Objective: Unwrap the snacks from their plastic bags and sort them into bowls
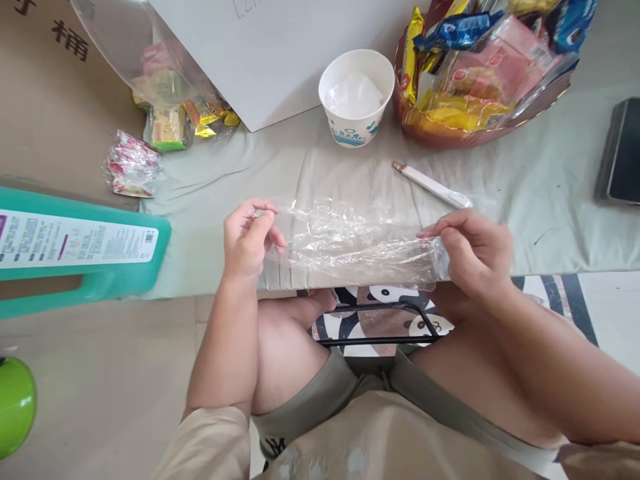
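Observation:
A clear, crinkled plastic bag is stretched sideways over the cloth near its front edge. At its left end my left hand pinches the film between thumb and fingers. The opposite end is gripped by my right hand, its fingers curled in. Just beyond the right hand lies a white utility knife with a brownish tip. A white paper cup with a blue-green print stands behind the bag, and something whitish or clear is inside it.
A reddish-brown bowl of wrapped snacks stands at the back right. Left are a teal jug and a small wrapped packet. A white box is behind, and a dark device lies far right on the grey-green cloth.

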A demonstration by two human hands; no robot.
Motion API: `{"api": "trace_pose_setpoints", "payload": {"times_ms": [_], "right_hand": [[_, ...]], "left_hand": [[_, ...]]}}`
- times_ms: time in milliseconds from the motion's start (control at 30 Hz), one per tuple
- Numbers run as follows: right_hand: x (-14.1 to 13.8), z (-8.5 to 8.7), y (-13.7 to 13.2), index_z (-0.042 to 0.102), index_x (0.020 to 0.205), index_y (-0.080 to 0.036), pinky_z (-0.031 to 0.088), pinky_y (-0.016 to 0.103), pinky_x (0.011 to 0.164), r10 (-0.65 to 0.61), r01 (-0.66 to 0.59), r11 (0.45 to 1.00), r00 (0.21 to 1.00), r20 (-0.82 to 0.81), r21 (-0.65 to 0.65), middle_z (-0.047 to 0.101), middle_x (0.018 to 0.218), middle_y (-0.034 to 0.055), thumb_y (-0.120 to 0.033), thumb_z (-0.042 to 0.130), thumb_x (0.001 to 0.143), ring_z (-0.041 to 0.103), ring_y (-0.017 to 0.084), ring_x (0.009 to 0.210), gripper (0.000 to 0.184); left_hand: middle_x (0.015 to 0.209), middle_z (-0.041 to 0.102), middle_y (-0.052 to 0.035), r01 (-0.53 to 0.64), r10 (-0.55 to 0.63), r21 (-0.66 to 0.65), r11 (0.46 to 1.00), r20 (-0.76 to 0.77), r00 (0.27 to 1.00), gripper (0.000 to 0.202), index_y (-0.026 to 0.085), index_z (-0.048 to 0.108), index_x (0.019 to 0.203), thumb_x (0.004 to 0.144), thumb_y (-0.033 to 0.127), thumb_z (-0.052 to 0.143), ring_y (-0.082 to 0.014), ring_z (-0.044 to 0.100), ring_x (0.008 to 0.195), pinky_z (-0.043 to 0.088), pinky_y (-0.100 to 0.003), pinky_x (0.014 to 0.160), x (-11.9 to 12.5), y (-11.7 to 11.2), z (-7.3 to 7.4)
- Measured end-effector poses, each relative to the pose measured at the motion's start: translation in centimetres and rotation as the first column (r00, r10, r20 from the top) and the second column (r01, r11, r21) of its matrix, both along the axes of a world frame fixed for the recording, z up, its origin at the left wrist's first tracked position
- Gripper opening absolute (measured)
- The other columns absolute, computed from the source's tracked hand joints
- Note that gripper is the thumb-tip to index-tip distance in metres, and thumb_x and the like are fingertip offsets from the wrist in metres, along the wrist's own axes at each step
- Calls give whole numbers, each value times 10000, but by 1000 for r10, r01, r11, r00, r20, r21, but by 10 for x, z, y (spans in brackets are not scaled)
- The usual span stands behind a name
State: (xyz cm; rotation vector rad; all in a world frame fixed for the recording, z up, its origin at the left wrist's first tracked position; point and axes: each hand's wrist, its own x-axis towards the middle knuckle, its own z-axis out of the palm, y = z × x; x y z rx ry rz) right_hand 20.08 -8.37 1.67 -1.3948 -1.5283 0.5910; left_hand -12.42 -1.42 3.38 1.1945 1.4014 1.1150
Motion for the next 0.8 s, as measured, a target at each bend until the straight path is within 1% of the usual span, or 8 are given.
{"api": "trace_pose_setpoints", "payload": {"times_ms": [133,267,333,400,500,600,700,800], "right_hand": [[-5,2,7,698,798,-235,576,312,648,-98,87,994,976,-197,-64,739,727,0,-165,601,924,709,159,676,174],[-5,3,17,661,815,-208,525,229,543,-202,167,979,884,-421,-119,626,628,-44,-276,664,934,613,99,553,137],[-5,5,21,649,846,-203,467,196,473,-235,191,972,847,-476,-139,582,608,-60,-351,688,945,556,77,502,183],[-6,9,24,633,874,-205,360,185,373,-270,216,962,830,-488,-165,541,568,-81,-393,702,944,461,62,414,212],[-5,13,29,597,883,-226,197,216,269,-310,226,949,799,-515,-221,491,508,-112,-451,741,897,323,67,313,268],[-1,12,37,577,849,-241,194,226,262,-355,272,934,761,-542,-229,437,481,-128,-495,795,807,289,71,314,337],[4,10,44,581,816,-238,194,220,295,-412,356,910,726,-550,-211,418,474,-119,-466,799,767,282,68,349,319],[5,11,46,572,795,-233,159,222,317,-418,350,907,702,-576,-233,480,506,-87,-400,739,791,304,62,353,236]], "left_hand": [[593,722,-23,107,-105,-73,992,29,994,371,187,686,879,725,498,817,-152,658,483,379,-219,392,-3,2,1],[639,733,-12,140,-134,-58,988,96,986,390,192,660,747,714,523,864,-154,740,659,584,-235,623,6,4,-1],[560,672,32,79,-72,-33,996,163,984,454,220,603,739,741,608,839,-126,667,506,512,-210,480,14,6,-3],[459,576,75,33,-27,-26,999,187,982,496,243,568,767,757,679,806,-93,486,321,315,-196,321,21,9,-4],[379,465,101,34,-25,-54,998,173,985,527,247,571,783,739,722,795,-64,301,241,137,-209,279,26,16,-3],[454,587,47,212,-187,-194,958,141,972,542,215,638,786,636,681,871,-58,376,286,156,-196,302,22,21,0],[558,696,-21,440,-433,-333,834,101,896,397,170,703,722,585,459,938,-55,449,363,287,-183,358,15,23,1],[655,756,-46,439,-434,-299,847,88,897,210,167,750,699,663,339,866,-44,412,372,299,-199,366,11,21,0]]}}
